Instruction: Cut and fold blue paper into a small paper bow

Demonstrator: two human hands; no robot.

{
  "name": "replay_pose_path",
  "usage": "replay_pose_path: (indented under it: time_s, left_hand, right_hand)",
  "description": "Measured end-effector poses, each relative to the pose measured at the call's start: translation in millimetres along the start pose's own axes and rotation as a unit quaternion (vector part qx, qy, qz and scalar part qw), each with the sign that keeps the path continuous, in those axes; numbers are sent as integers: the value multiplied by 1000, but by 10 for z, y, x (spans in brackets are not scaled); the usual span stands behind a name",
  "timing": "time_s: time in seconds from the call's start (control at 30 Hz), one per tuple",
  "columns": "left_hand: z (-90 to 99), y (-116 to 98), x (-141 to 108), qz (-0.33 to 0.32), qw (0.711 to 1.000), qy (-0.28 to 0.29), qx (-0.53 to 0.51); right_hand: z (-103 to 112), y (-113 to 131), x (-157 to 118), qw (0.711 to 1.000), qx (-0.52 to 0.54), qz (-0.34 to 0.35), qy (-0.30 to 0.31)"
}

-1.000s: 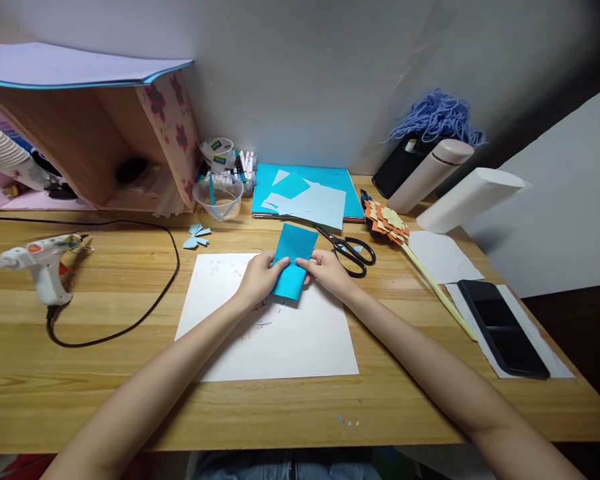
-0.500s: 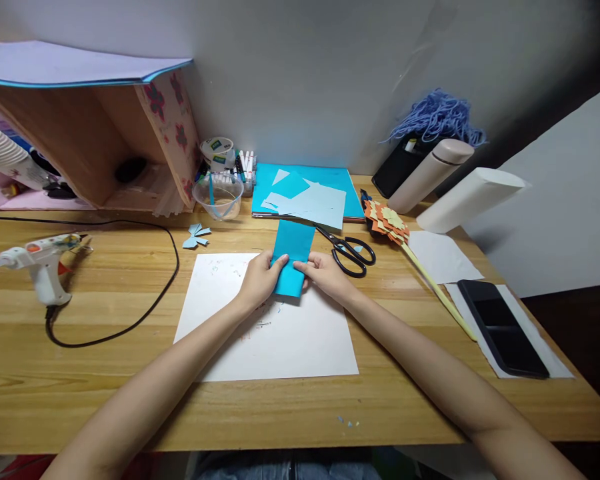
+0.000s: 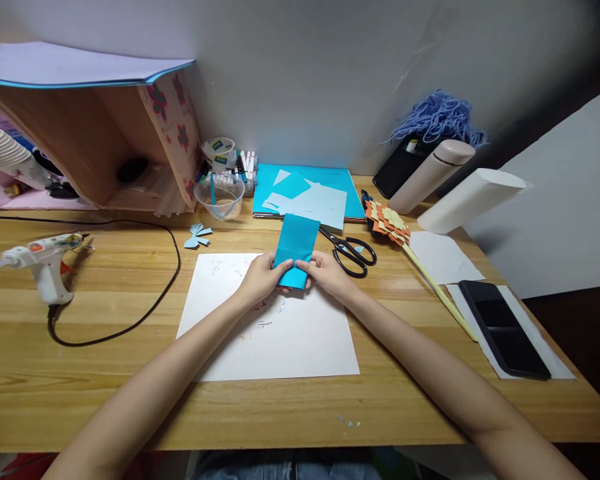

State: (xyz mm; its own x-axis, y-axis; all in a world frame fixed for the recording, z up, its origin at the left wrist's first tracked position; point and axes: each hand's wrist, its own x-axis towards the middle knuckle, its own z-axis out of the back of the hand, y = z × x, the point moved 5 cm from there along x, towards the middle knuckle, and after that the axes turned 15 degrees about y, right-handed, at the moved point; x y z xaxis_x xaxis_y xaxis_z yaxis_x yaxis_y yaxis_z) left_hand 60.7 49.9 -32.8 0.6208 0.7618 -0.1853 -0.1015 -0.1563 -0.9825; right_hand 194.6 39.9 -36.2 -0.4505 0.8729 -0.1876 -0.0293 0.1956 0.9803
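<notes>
White sheet (image 3: 280, 340), blue paper (image 3: 300, 237) held over its far edge

Left hand (image 3: 261, 275) and right hand (image 3: 330, 272) are pinching the paper, thumbs on top; no notches are showing yet. Scissors (image 3: 339, 244) are lying nearby; one light-blue cut-out (image 3: 197, 236) is lying already shaped.

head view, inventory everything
held paper: 1, blue, centre
sheet: 1, white, centre
scissors: 1, black, centre
cutout: 1, pale blue, left
glue gun: 1, white, left
box: 1, pinkish, left
cups: 1 stack, white, left
tub: 1, clear, rear
markers: several, white, rear
scraps: several, blue, rear
flower: 1, orange-yellow, right
yarn: 1 bundle, blue, right
bottle: 1, beige, right
tube: 1, white, right
side papers: 2, white, right
phone: 1, black, right
desk: 1, brown, beneath
left grip: 1, bare, centre
right grip: 1, bare, centre
</notes>
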Motion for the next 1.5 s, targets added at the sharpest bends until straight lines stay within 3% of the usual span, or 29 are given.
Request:
replay_pose_path:
  time_s: [0.23, 0.47, 0.63, 0.87, 1.07, 1.23, 1.37, 1.5]
  left_hand:
    - [19, -6, 14, -2, 1000, 11, -24]
    - [23, -3, 17, -7, 1000, 15, -18]
    - [57, -11, 10, -2, 1000, -7, 11]
    - [71, -31, 6, -11, 999, -33, 27]
    - [113, -34, 16, -25, 992, -54, 114]
    - [109, -36, 16, -34, 989, -55, 131]
    - [58, -10, 22, -12, 997, -19, 76]
    - [65, -29, 15, -2, 996, -5, 86]
  right_hand:
    - [-34, 39, -10, 999, 0, 0, 55]
    - [-34, 42, -28, 999, -9, 9, 31]
    - [-68, 27, -37, 997, -2, -15, 80]
    - [-75, 13, -40, 999, -11, -7, 51]
    - [-129, 46, -43, 991, -9, -50, 125]
    - [-140, 31, -51, 988, -3, -54, 142]
    - [-177, 23, -71, 982, 29, -46, 180]
    - [-148, 28, -71, 985, -7, -60, 160]
